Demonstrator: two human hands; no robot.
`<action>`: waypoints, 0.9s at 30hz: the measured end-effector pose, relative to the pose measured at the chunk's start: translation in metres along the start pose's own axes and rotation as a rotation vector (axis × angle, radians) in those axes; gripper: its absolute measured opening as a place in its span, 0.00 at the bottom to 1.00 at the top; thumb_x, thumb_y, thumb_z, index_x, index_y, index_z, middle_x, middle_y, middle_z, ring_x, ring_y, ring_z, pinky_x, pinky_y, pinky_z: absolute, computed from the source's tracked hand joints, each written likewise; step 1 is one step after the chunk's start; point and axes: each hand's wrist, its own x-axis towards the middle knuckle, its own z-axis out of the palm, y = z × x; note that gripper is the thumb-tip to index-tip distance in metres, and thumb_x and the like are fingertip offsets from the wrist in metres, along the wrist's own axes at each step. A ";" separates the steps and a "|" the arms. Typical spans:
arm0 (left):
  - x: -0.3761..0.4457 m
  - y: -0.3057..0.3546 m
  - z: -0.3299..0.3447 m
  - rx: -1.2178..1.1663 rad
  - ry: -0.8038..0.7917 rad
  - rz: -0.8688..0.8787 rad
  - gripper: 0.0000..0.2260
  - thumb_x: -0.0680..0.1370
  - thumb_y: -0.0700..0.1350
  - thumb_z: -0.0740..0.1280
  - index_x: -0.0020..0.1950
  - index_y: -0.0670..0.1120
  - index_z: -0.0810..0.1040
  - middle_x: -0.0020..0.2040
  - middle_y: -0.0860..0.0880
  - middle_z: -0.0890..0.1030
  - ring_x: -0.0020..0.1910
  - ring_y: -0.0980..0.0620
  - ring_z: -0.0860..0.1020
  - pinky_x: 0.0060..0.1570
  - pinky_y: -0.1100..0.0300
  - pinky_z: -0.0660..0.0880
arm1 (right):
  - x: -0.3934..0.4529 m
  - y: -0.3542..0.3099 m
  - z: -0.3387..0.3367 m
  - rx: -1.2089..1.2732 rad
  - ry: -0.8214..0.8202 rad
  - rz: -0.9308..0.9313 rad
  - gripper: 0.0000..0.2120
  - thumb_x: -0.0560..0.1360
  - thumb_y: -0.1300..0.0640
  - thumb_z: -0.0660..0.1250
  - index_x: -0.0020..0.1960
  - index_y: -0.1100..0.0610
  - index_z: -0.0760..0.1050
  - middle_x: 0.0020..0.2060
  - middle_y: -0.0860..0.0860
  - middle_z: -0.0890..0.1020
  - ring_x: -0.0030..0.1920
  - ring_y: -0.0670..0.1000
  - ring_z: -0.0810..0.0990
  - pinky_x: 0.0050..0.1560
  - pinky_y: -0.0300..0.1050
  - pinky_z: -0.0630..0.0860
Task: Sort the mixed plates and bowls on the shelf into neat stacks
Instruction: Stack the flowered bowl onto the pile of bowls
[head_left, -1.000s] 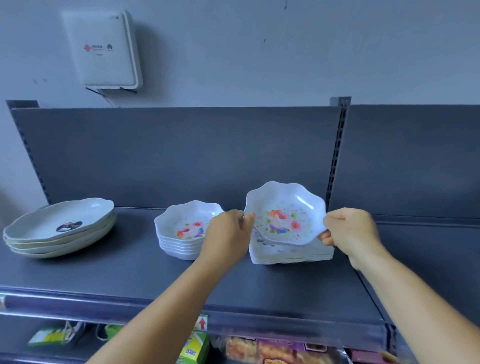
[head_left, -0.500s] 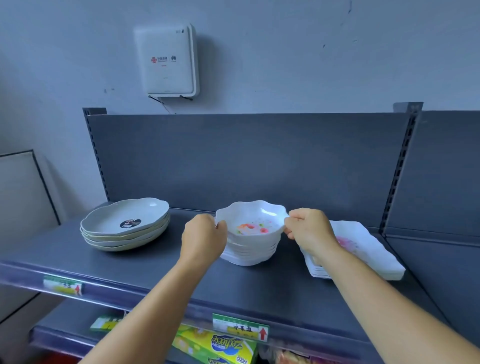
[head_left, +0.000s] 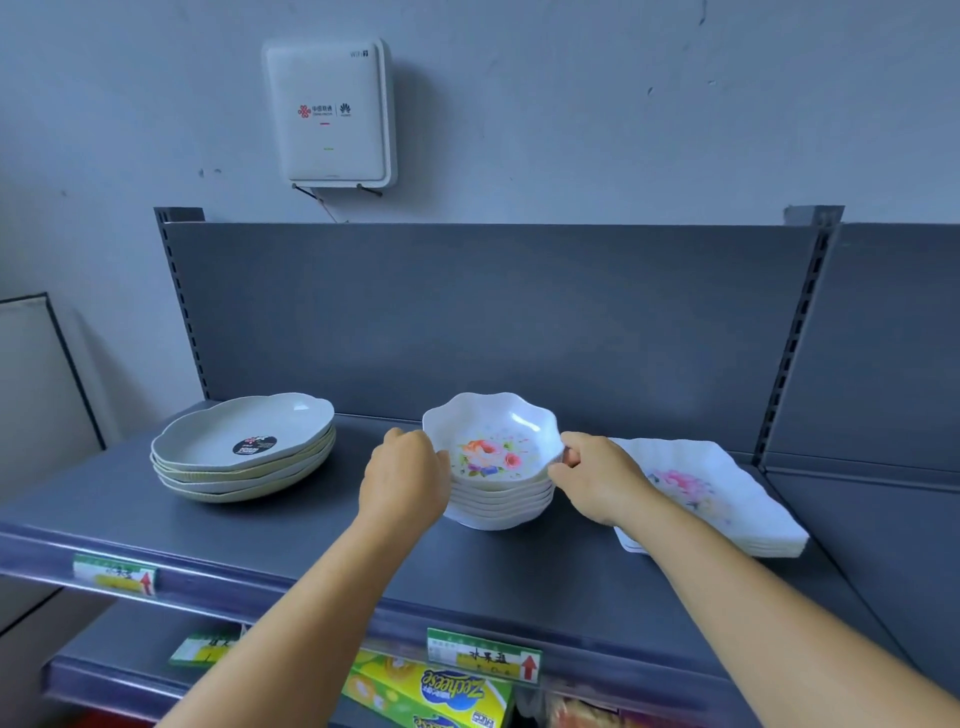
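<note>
Main risk: the top bowl (head_left: 493, 447) isn't seated flat. It looks tilted toward the camera on the bowl stack (head_left: 498, 501), so if both hands let go now it could rock, sit crooked, or slide off the front. Scalloped rims need to line up with the ones below or it won't nest. Second risk: a sideways push from either hand shoves the whole stack along the shelf (head_left: 311, 551), or into the square plates (head_left: 722, 499) just beside it on the right.

Grip: left hand (head_left: 405, 480) is closed on the bowl's left rim, right hand (head_left: 597, 480) pinching the right rim, thumb on top. Bowl sits between the two hands, held at opposite edges, resting on or just touching the stack; can't tell if weight is fully down.

Round plates (head_left: 244, 449) are stacked well apart to the left, not at risk.
</note>
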 end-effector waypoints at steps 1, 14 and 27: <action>-0.001 0.001 -0.001 0.033 -0.005 0.009 0.12 0.81 0.47 0.57 0.46 0.40 0.72 0.46 0.46 0.67 0.46 0.43 0.71 0.42 0.56 0.67 | -0.002 0.000 -0.002 -0.004 -0.025 0.001 0.12 0.76 0.59 0.58 0.35 0.53 0.60 0.33 0.47 0.66 0.31 0.48 0.63 0.29 0.41 0.59; -0.011 0.016 -0.006 0.087 -0.089 -0.005 0.12 0.81 0.48 0.59 0.43 0.41 0.69 0.58 0.42 0.72 0.49 0.43 0.69 0.44 0.55 0.67 | -0.027 0.001 -0.011 -0.006 -0.171 -0.071 0.14 0.75 0.61 0.57 0.34 0.53 0.57 0.30 0.47 0.61 0.30 0.49 0.58 0.31 0.42 0.58; -0.056 0.060 0.001 0.361 -0.097 0.438 0.12 0.81 0.45 0.58 0.62 0.42 0.73 0.63 0.46 0.72 0.63 0.46 0.69 0.53 0.58 0.67 | -0.067 0.019 -0.036 -0.337 -0.115 -0.177 0.20 0.79 0.53 0.58 0.69 0.58 0.64 0.69 0.51 0.66 0.69 0.52 0.63 0.66 0.46 0.64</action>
